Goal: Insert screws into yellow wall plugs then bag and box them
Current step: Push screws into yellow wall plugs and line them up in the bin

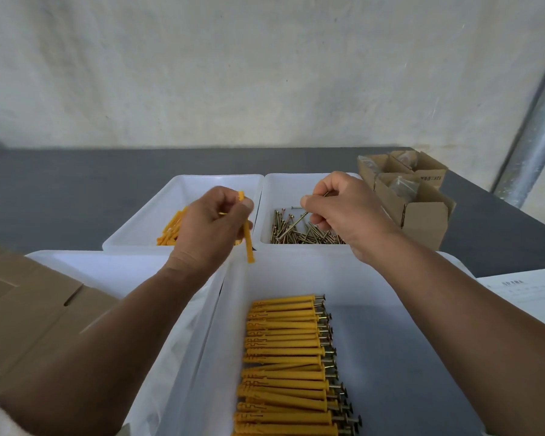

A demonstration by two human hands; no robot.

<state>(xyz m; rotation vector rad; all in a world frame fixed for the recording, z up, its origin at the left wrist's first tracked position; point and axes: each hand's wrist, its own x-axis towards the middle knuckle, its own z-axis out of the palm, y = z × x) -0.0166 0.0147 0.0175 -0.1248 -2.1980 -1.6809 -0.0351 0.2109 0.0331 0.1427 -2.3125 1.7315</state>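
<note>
Our left hand (211, 221) grips a yellow wall plug (248, 247) near-upright, tip down; our right hand (343, 212) pinches a screw (324, 195), slanted, over the screw bin (274, 190). Hands are apart, screw to the plug's right, the two axes not in line. We reckon the right hand must carry the screw left and line it up with the plug's upper end.

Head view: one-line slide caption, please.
Left hand holds a yellow wall plug; right hand pinches a screw above the screw bin.
</note>
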